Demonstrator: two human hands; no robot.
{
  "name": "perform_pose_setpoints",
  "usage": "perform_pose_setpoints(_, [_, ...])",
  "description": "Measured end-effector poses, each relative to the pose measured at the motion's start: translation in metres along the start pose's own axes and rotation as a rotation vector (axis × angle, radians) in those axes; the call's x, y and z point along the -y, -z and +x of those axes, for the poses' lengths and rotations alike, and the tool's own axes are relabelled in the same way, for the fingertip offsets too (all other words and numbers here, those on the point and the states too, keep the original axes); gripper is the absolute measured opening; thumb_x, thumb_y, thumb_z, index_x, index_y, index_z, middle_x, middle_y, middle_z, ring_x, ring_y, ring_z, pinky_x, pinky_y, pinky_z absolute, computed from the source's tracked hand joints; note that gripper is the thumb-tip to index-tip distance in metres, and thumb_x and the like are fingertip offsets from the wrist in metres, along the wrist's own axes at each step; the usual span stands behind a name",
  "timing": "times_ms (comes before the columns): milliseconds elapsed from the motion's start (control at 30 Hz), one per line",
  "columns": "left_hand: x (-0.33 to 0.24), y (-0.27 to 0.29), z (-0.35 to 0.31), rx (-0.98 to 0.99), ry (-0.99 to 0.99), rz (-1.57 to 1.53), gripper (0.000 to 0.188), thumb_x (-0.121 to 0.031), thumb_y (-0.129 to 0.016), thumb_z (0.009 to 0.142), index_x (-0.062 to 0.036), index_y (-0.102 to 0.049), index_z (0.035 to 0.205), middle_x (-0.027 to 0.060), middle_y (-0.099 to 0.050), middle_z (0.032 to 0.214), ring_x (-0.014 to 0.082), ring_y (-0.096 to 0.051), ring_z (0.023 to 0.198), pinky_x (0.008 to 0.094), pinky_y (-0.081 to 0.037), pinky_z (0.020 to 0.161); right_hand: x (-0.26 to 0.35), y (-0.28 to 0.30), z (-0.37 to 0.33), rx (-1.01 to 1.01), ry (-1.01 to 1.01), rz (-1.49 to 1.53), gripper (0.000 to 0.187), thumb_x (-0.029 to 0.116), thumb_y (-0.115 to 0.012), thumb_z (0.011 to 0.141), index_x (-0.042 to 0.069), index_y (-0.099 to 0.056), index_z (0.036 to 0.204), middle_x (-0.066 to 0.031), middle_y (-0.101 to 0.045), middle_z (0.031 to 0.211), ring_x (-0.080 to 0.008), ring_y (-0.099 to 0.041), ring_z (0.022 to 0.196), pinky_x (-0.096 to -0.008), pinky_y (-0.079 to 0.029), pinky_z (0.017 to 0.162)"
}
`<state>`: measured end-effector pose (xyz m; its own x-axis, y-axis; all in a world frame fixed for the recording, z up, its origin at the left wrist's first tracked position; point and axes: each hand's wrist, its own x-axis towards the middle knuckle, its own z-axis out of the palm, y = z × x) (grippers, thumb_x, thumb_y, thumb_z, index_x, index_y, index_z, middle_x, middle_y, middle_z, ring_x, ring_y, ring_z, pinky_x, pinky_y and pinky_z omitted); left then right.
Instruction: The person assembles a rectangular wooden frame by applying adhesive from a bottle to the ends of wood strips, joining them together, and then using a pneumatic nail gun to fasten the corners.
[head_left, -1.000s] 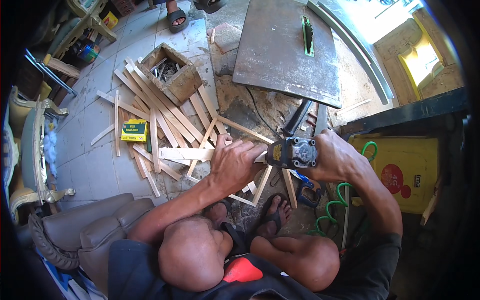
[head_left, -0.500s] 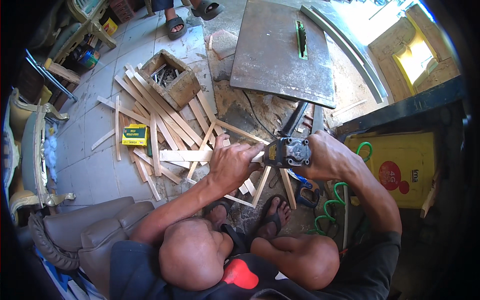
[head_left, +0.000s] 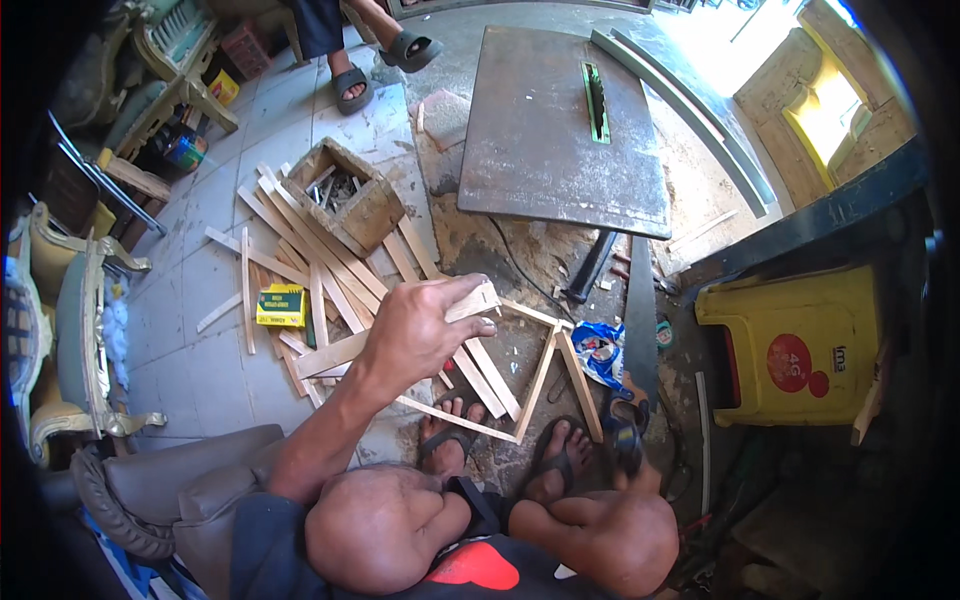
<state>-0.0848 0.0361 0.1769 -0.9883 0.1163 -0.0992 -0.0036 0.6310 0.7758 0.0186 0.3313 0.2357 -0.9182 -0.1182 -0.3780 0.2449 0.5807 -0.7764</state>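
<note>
My left hand [head_left: 415, 335] is closed round a flat pale wooden strip [head_left: 335, 355], its squared end sticking out between thumb and fingers. Low at the right, my right hand [head_left: 642, 480] is partly hidden behind my knee and blurred. It is at a dark tool [head_left: 627, 446] whose kind I cannot make out. Thin wooden strips joined at angles [head_left: 538, 385] lie on the floor by my feet. Near the right hand is a handsaw [head_left: 640, 310] with a dark handle, its blade pointing away, beside a crumpled blue and white packet [head_left: 600, 352].
A metal saw table [head_left: 540, 130] with a blade in a green-edged slot stands ahead. Loose strips [head_left: 330, 275] lie under a wooden box of metal bits [head_left: 360, 225], beside a yellow box [head_left: 281, 306]. A yellow plastic stool [head_left: 735, 350] is at the right. Another person's sandalled feet [head_left: 352, 90] are beyond.
The nail gun has left the strip's end, and my right hand has dropped down toward my right knee. My left hand still holds the strip, now tilted upward. The green coiled hose no longer shows.
</note>
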Motion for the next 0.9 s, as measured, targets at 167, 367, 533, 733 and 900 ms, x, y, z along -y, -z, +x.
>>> perform_pose_setpoints(167, [-0.033,0.039,-0.001,-0.059,-0.024,0.021,0.054,-0.018,-0.088,0.08,0.0045,-0.07,0.125,0.0213,-0.077,0.101,0.0176,-0.075,0.089,0.0323,-0.057,0.083,0.037,0.034,-0.007,0.698,0.804,-0.322,0.034,0.016,-0.073,0.083,0.009,-0.069,0.116,-0.018,-0.068,0.088,-0.0347,-0.066,0.072,-0.0433,-0.053,0.067])
perform_pose_setpoints(367, [-0.077,0.06,0.0,-0.026,-0.109,-0.099,0.053,-0.02,-0.086,0.085,0.0054,-0.069,0.127,0.0137,-0.078,0.101,0.0133,-0.07,0.091,0.0311,-0.056,0.084,-0.121,-0.001,-0.002,-0.449,0.101,-0.365,0.053,0.022,-0.078,0.083,0.0,-0.066,0.129,-0.0239,-0.069,0.113,-0.0378,-0.068,0.106,-0.047,-0.05,0.097])
perform_pose_setpoints(533, [-0.058,0.035,0.018,0.048,-0.086,-0.406,0.051,-0.042,-0.076,0.096,0.0025,-0.07,0.12,0.0059,-0.073,0.087,0.0072,-0.062,0.071,0.026,-0.051,0.064,-0.042,0.035,0.08,-0.366,0.576,-0.165,0.061,0.02,-0.076,0.089,0.002,-0.056,0.143,-0.0252,-0.062,0.117,-0.0404,-0.065,0.107,-0.0463,-0.052,0.092])
perform_pose_setpoints(733, [-0.029,0.017,0.024,0.111,0.028,-0.674,0.043,-0.034,-0.06,0.106,0.0017,-0.066,0.129,0.0057,-0.073,0.091,0.0072,-0.058,0.063,0.0219,-0.047,0.059,-0.021,0.011,0.108,-0.153,0.681,-0.232,0.05,0.02,-0.075,0.093,0.012,-0.063,0.141,-0.0166,-0.066,0.09,-0.0355,-0.067,0.074,-0.0433,-0.054,0.067])
perform_pose_setpoints(900, [-0.002,0.014,0.022,0.129,0.015,-0.801,0.054,-0.023,-0.056,0.105,0.0035,-0.048,0.151,0.0083,-0.071,0.116,0.0109,-0.062,0.08,0.0252,-0.052,0.076,-0.025,0.003,0.114,-0.212,0.645,-0.152,0.038,0.019,-0.074,0.095,0.012,-0.07,0.132,-0.0163,-0.065,0.082,-0.0348,-0.067,0.067,-0.0428,-0.053,0.063])
